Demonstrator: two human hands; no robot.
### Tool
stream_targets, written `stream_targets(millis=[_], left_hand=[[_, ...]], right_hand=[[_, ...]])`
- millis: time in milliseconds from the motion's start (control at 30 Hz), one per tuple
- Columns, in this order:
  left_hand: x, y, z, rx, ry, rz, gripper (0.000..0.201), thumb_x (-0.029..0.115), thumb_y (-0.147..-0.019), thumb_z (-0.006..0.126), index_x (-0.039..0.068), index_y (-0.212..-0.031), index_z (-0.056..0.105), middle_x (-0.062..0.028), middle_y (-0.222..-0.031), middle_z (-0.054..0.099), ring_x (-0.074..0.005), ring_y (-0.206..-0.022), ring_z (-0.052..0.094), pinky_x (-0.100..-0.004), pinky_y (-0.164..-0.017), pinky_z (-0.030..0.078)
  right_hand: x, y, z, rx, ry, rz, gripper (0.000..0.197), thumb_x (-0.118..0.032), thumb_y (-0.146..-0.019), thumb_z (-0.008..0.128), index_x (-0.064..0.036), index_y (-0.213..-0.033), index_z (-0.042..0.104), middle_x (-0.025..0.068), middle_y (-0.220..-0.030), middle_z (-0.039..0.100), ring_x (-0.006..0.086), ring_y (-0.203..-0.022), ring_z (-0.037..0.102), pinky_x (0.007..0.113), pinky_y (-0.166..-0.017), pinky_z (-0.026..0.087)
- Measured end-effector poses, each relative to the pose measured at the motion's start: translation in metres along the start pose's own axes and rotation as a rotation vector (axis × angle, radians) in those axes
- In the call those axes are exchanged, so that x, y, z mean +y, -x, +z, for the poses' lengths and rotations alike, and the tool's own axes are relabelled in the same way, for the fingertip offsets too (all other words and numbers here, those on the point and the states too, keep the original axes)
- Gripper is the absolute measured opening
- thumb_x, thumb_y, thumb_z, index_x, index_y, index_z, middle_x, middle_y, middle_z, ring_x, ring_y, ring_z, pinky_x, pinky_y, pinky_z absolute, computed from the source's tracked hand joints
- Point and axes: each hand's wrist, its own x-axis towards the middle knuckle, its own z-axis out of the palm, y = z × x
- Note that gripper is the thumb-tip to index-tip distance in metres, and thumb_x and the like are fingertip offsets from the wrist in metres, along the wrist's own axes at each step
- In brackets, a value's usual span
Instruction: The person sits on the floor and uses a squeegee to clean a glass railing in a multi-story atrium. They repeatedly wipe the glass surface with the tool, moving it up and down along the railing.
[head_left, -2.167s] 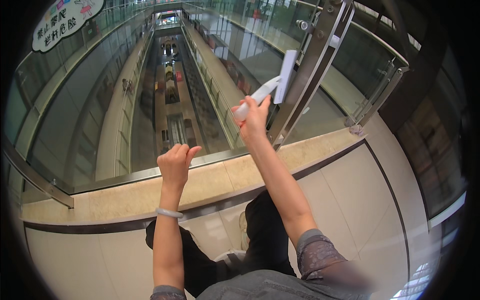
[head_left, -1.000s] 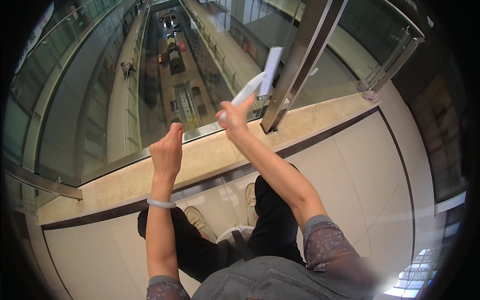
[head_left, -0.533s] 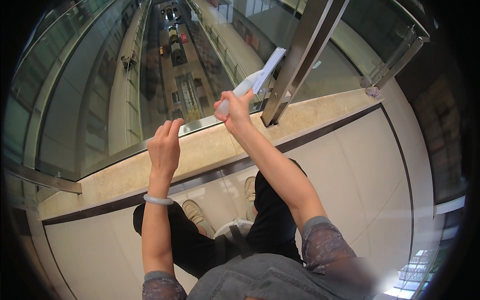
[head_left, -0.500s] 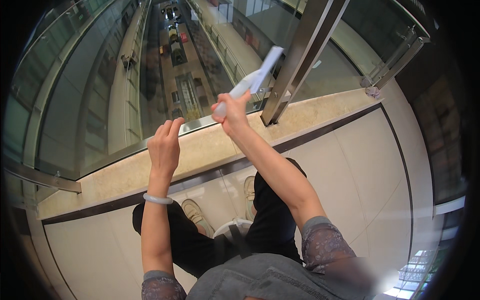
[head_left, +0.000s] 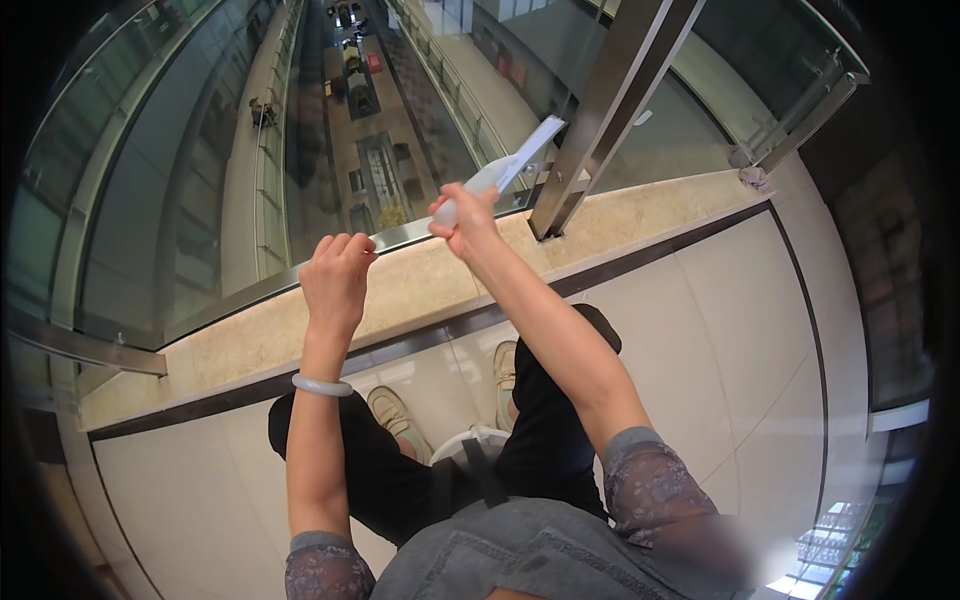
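My right hand is closed around the white rounded handle of a squeegee-like tool. The tool's flat pale blade points up and right, close to the glass and a steel post. To the left, my left hand is raised with its fingers curled and tips together in front of the glass panel. What those fingers hold, if anything, does not show. A pale bangle circles the left wrist.
A beige stone ledge with a dark border runs below the glass. Beyond it, a deep atrium drops to a lower floor. A crumpled cloth lies at the ledge's right end. I sit on a white seat on pale tiles.
The squeegee-like tool's blade has swung slightly lower. My left hand has shifted a little to the right, its fingers more curled. The view has moved slightly.
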Motion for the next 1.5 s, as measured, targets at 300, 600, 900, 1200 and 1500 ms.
stream_targets(millis=[300,600,900,1200,1500], left_hand=[[0.003,-0.004,-0.005,0.081,-0.064,0.012,0.033,0.027,-0.081,0.071,0.008,-0.063,0.051,-0.0046,-0.061,0.046,-0.0223,-0.058,0.053,-0.0355,-0.047,0.039],[0.005,-0.005,-0.006,0.088,0.007,-0.006,0.023,0.023,-0.087,0.067,0.008,-0.074,0.055,-0.0058,-0.07,0.049,-0.0261,-0.056,0.053,-0.0365,-0.048,0.04],[0.002,-0.004,-0.003,0.057,0.007,0.009,0.02,0.021,-0.088,0.065,0.01,-0.078,0.051,-0.0048,-0.075,0.048,-0.0245,-0.06,0.056,-0.0359,-0.048,0.04],[0.001,0.001,-0.004,0.031,0.006,0.018,0.019,0.02,-0.088,0.064,0.01,-0.079,0.052,-0.0045,-0.075,0.048,-0.0246,-0.059,0.055,-0.0356,-0.047,0.04],[0.006,-0.002,0.002,-0.008,-0.009,0.044,0.015,0.018,-0.088,0.064,0.01,-0.082,0.052,-0.005,-0.076,0.049,-0.025,-0.061,0.058,-0.0352,-0.047,0.041]], right_hand=[[0.037,0.041,0.005,0.008,0.115,0.01,0.025,-0.01,-0.092,0.054,-0.0164,-0.106,0.034,0.0089,-0.088,0.049,0.0214,-0.06,0.055,0.028,-0.035,0.03],[0.036,0.019,-0.01,-0.065,0.073,0.082,0.033,-0.008,-0.089,0.055,-0.0117,-0.111,0.031,0.0113,-0.09,0.049,0.0212,-0.06,0.054,0.027,-0.034,0.029],[0.026,-0.05,-0.05,0.066,-0.055,0.23,0.015,0.002,-0.075,0.056,-0.0026,-0.083,0.044,0.0116,-0.066,0.049,0.0202,-0.05,0.051,0.029,-0.033,0.028],[0.004,-0.025,-0.042,0.188,0.103,-0.087,0.025,0.001,-0.077,0.056,0.0039,-0.097,0.041,0.0165,-0.079,0.049,0.0228,-0.052,0.051,0.029,-0.033,0.028],[0.002,-0.08,-0.084,0.239,0.042,0.092,0.024,0.002,-0.074,0.056,0.0017,-0.095,0.042,0.0185,-0.071,0.048,0.0249,-0.049,0.047,0.031,-0.033,0.027]])
